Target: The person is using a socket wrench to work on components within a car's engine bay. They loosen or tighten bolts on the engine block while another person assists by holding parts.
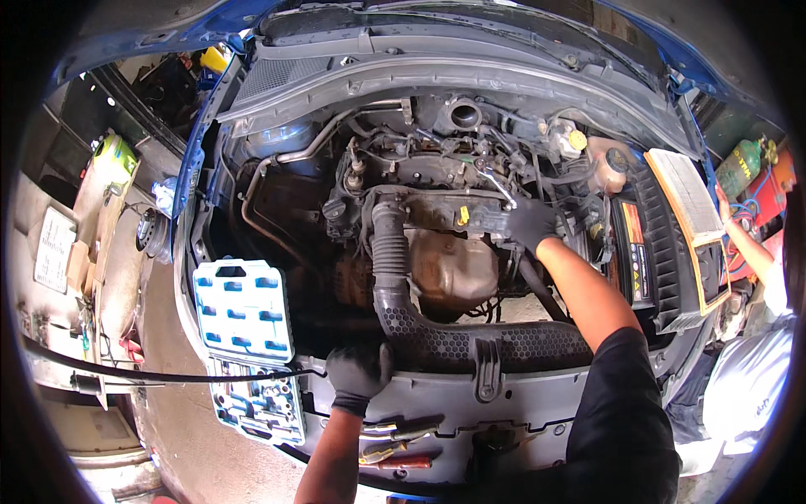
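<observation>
My right hand, black-gloved, is closed on a silver wrench over the top of the engine, near a yellow dipstick handle. My left hand, also gloved, has its fingers curled on the edge of the front panel, left of a black air duct. An open socket case rests on the car's left front corner, crossed by a thin black rod. Screwdrivers and pliers lie on the panel below my left hand.
An air filter leans at the bay's right, by the battery. A co-worker in white reaches an arm toward it, near a green gas cylinder. A cluttered bench stands left, the raised blue hood above.
</observation>
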{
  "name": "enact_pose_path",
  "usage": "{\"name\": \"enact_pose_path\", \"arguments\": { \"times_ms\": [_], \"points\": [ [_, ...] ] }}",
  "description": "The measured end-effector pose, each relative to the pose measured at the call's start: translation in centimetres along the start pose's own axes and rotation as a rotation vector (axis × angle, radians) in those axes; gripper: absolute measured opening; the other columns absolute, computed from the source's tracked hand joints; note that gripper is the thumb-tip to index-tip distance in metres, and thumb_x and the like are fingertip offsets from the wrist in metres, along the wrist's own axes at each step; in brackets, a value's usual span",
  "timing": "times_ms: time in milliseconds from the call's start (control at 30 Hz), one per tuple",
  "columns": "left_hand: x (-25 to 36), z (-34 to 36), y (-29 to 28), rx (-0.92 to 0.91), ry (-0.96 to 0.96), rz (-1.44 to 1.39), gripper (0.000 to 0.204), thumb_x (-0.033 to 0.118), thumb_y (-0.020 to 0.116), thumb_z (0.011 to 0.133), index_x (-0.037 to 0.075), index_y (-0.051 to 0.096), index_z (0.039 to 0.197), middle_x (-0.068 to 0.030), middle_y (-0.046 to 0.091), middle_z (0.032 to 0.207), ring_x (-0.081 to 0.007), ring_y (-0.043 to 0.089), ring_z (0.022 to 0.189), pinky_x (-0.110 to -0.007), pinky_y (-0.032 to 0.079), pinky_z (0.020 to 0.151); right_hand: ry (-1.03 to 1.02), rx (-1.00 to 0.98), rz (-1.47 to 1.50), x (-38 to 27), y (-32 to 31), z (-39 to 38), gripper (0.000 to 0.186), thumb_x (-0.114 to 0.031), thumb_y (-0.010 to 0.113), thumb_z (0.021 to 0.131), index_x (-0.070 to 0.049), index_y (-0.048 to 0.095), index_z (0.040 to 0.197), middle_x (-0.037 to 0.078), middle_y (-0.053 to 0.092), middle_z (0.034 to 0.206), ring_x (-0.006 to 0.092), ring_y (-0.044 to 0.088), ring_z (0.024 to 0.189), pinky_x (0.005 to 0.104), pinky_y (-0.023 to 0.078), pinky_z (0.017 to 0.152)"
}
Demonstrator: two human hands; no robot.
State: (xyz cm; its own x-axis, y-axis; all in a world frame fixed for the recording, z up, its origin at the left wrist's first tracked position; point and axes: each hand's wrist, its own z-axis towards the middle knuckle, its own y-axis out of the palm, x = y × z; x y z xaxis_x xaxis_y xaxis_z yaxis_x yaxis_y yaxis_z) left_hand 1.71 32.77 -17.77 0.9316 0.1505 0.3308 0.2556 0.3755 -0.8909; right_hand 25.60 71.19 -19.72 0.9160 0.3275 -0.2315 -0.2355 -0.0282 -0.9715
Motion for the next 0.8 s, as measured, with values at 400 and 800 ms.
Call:
{"name": "enact_pose_path", "arguments": {
  "times_ms": [400,800],
  "points": [
    [0.7,0.6,-0.9,-0.096,-0.06,-0.104,0.02,0.025,0.071,0.084,0.01,0.075,0.097,-0.0085,0.073,0.089,-0.0315,0.066,0.064,-0.044,0.05,0.06,-0.263,0.091,-0.361,7.2,-1.2,8.9,0.018,-0.016,0.059,0.086,-0.012,0.077,0.086,0.017,0.074,0.083,0.0379,0.074,0.078,0.0489,0.059,0.068],
    [-0.6,22.7,5.7,0.209,-0.095,-0.393,0.02,0.022,0.074,0.09,0.003,0.069,0.095,-0.018,0.07,0.099,-0.0393,0.066,0.094,-0.047,0.051,0.079,-0.218,-0.316,-0.449,4.4,-3.0,8.6,0.042,-0.023,0.059,0.088,-0.001,0.062,0.123,0.022,0.073,0.091,0.0393,0.074,0.084,0.0525,0.058,0.075]
  ]
}}
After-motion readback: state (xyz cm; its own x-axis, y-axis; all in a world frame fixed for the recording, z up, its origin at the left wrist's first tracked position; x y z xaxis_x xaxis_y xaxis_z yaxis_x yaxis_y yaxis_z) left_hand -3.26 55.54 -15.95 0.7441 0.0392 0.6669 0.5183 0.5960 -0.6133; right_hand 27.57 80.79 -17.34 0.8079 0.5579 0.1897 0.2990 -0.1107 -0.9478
